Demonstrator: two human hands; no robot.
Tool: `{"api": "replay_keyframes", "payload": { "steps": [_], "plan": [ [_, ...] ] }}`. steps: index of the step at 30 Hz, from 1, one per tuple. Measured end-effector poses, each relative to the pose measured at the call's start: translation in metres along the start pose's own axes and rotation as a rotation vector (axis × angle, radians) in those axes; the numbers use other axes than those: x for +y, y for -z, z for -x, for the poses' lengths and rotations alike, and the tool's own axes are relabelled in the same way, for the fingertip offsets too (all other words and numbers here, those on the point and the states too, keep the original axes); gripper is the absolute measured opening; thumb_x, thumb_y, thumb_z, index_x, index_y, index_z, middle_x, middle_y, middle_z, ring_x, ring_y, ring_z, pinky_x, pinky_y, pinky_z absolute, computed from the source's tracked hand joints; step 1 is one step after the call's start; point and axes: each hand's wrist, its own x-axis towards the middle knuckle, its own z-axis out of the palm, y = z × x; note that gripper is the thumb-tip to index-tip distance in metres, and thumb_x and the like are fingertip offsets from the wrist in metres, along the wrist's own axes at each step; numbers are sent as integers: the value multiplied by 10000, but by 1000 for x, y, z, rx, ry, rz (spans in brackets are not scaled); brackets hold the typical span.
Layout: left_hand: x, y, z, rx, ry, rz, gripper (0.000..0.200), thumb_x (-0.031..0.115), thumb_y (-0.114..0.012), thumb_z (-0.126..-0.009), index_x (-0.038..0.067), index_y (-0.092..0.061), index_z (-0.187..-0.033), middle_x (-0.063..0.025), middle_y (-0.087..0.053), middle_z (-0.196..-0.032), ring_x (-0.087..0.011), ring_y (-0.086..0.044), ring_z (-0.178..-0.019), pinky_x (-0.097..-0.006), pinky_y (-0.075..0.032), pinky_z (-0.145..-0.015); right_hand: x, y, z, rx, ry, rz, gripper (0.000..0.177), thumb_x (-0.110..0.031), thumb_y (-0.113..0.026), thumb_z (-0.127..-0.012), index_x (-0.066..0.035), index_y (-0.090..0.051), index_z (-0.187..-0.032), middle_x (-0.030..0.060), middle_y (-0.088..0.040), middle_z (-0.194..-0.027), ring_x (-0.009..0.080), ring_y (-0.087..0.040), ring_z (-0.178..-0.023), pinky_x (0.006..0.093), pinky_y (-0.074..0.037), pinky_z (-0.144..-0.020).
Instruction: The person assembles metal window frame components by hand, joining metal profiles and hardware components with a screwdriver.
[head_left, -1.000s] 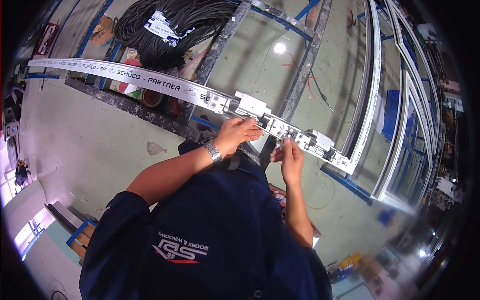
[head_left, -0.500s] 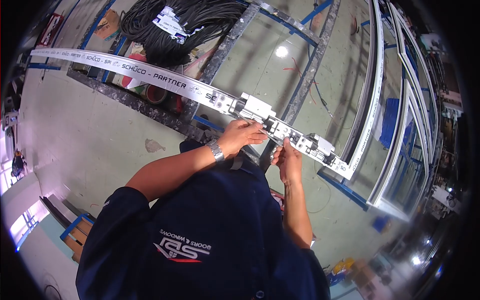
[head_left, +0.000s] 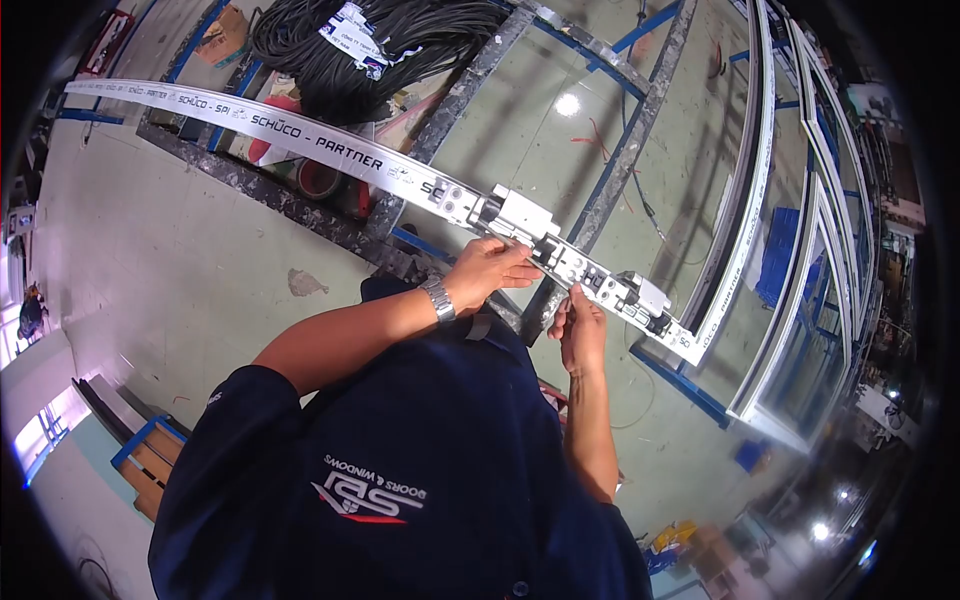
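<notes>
The window profile, white and wrapped in a film printed "SCHÜCO - SPI - PARTNER", lies slantwise across a dark metal frame that serves as the surface, running from the upper left down towards the middle right. Its near end carries a metal hardware strip with a white block set on it.

The left hand, with a metal watch on the wrist, sits at the profile just below the white block. Its fingers curl over the profile's edge, so its grip is clenched on the profile. The right hand is just beside it, further along the strip. Its fingertips are pinched together and touch the underside edge of the hardware. The grip is closed, but whether some small part sits between the fingertips cannot be told.

Behind the profile, a large coil of black cable with a white label rests on the frame, and a roll of tape lies under the profile. To the right stand several white window frames leaning in a row. The greenish floor shows through and around the frame. The person's navy shirt with a logo fills the lower part of the view.
</notes>
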Motion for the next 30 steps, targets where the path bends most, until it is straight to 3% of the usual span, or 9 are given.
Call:
{"api": "replay_keyframes", "payload": {
  "steps": [3,4,7,11,17,21,24,27,30],
  "plan": [
    [3,-2,2,13,-12,4,310,221,-604,-1004,-64,-586,-1124,-202,-676,-1074,-280,-700,-1020,-361,-588,-879,0,-23,14,208,327,291,367,-257,-496,-1048,37,-676,-924,98,-643,-751,175,-642,-613,307,-524,-606],
    [4,-2,2,15,-4,4,308,223,-605,-1004,-62,-587,-1120,-200,-676,-1074,-279,-701,-1019,-360,-588,-877,1,-22,19,259,439,461,257,-168,-547,-1014,51,-681,-994,142,-688,-875,218,-691,-712,296,-542,-687],
    [-2,2,1,21,-4,11,302,228,-607,-1003,-54,-590,-1111,-190,-677,-1069,-274,-703,-1010,-355,-589,-869,-8,-12,24,227,764,1043,202,-94,-572,-974,48,-679,-1069,153,-701,-947,237,-705,-828,320,-542,-753],
    [-1,-1,0,26,-26,6,282,224,-613,-1000,-40,-595,-1100,-170,-678,-1047,-265,-707,-989,-353,-592,-855,-13,-12,26,172,873,996,219,-107,-616,-942,24,-693,-1100,149,-712,-908,232,-705,-844,326,-538,-783],
    [-5,4,0,-26,14,1,277,213,-615,-1000,-33,-597,-1125,-164,-675,-1062,-259,-702,-1002,-350,-589,-858,4,-8,1,165,231,242,306,-234,-620,-987,49,-672,-883,126,-677,-722,188,-676,-640,300,-535,-608],
    [-2,4,3,-64,-1,-11,296,225,-604,-1006,-34,-592,-1149,-174,-673,-1076,-269,-696,-1030,-352,-584,-874,0,-11,-1,127,54,69,324,-270,-602,-1004,40,-651,-922,132,-667,-756,190,-649,-586,298,-540,-588],
    [3,0,6,-40,7,-24,310,244,-590,-1014,-35,-591,-1150,-181,-672,-1081,-274,-694,-1037,-355,-582,-882,1,-29,15,365,468,535,364,-235,-684,-952,66,-619,-1146,128,-682,-804,210,-681,-661,328,-553,-626],
    [1,1,5,-38,-6,7,323,254,-579,-1019,-42,-584,-1146,-193,-672,-1088,-278,-696,-1035,-357,-584,-881,5,-15,17,321,913,1067,503,-188,-763,-879,26,-565,-1289,136,-689,-907,237,-698,-756,341,-559,-684],
    [3,1,6,-46,-1,-18,321,250,-583,-1017,-48,-579,-1136,-197,-673,-1083,-279,-699,-1025,-362,-587,-875,2,-1,11,312,930,1182,423,-131,-778,-848,1,-628,-1220,140,-686,-982,250,-703,-819,358,-550,-695]
  ]
}}
